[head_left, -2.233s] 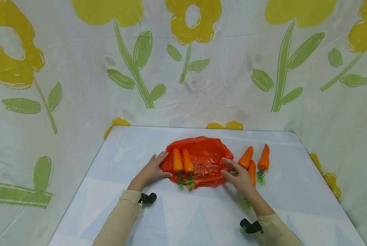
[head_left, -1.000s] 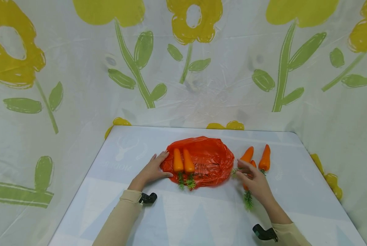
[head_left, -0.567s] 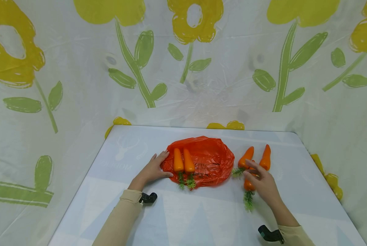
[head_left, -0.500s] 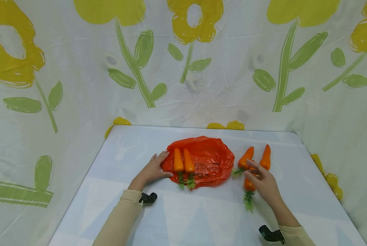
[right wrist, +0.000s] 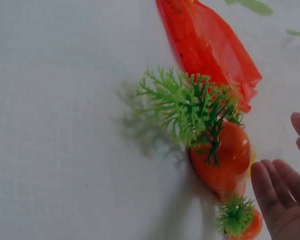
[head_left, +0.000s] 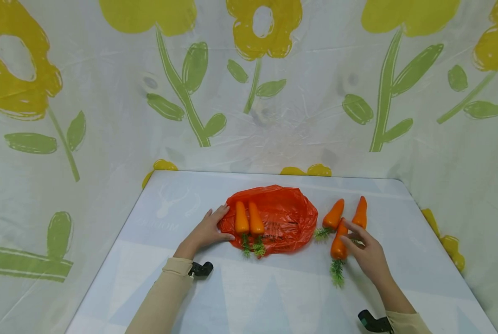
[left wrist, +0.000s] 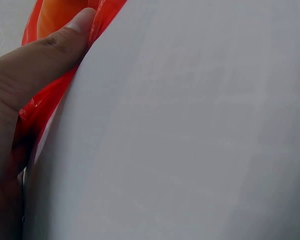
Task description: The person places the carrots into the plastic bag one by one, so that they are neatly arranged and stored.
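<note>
My left hand [head_left: 207,230] holds the left edge of a crinkled red plastic bag [head_left: 288,208], its thumb lying at the rim in the left wrist view. Two orange toy carrots, a left carrot [head_left: 241,218] and a right carrot [head_left: 255,219], lie side by side at the bag, green tops toward me. My right hand [head_left: 370,254] hovers with parted fingers beside the nearest loose carrot [head_left: 339,245], gripping nothing. Just beyond are another carrot [head_left: 334,213], its leaves toward the bag, and a third carrot [head_left: 360,212], whose lower end the fingers hide.
Everything lies on a white table [head_left: 249,297] with pale blue printing. A curtain [head_left: 307,130] with yellow flowers stands behind and at the sides. A black wrist camera [head_left: 201,269] sticks out from the left sleeve [head_left: 161,297].
My right hand has left the bag's right edge and moved right, over the loose carrots, to the right side of the nearest one. The left hand and bag stay put.
</note>
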`<control>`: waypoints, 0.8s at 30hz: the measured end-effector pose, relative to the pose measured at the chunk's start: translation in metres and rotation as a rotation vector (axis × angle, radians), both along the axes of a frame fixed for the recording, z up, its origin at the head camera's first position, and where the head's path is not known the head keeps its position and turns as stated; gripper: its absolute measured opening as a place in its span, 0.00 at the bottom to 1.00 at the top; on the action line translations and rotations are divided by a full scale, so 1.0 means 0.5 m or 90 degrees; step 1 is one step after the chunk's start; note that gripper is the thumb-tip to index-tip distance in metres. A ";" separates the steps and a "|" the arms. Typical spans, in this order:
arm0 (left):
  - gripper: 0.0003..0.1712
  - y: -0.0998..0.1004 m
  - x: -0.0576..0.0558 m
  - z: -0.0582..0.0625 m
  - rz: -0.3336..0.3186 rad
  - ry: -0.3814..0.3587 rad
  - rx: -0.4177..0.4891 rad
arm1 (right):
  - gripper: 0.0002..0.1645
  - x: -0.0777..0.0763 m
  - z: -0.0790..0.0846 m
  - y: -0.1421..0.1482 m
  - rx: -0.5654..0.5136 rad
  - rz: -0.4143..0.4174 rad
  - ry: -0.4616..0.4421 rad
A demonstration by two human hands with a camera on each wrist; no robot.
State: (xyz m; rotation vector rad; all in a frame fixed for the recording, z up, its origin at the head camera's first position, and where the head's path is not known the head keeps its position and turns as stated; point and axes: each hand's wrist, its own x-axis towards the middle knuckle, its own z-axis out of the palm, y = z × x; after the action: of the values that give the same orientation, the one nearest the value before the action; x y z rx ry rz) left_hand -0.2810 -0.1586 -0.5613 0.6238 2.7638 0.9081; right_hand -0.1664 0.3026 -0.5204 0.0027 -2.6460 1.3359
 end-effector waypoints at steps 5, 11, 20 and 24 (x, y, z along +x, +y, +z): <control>0.61 0.000 -0.002 0.000 -0.008 0.005 -0.004 | 0.31 0.008 -0.010 0.008 0.013 -0.014 0.010; 0.62 0.000 -0.003 0.000 -0.007 0.004 -0.003 | 0.32 0.018 -0.014 0.012 0.043 -0.043 -0.005; 0.62 -0.001 0.000 0.002 -0.006 0.003 -0.001 | 0.46 0.017 -0.011 0.011 0.062 -0.037 -0.163; 0.62 -0.001 0.000 0.003 -0.007 0.002 0.001 | 0.48 0.015 -0.011 0.004 0.070 -0.028 -0.183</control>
State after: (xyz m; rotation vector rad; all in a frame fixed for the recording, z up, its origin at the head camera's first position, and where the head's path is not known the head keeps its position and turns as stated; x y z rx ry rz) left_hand -0.2808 -0.1593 -0.5598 0.6418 2.7602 0.9073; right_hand -0.1586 0.3048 -0.5257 -0.2499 -2.9338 1.2590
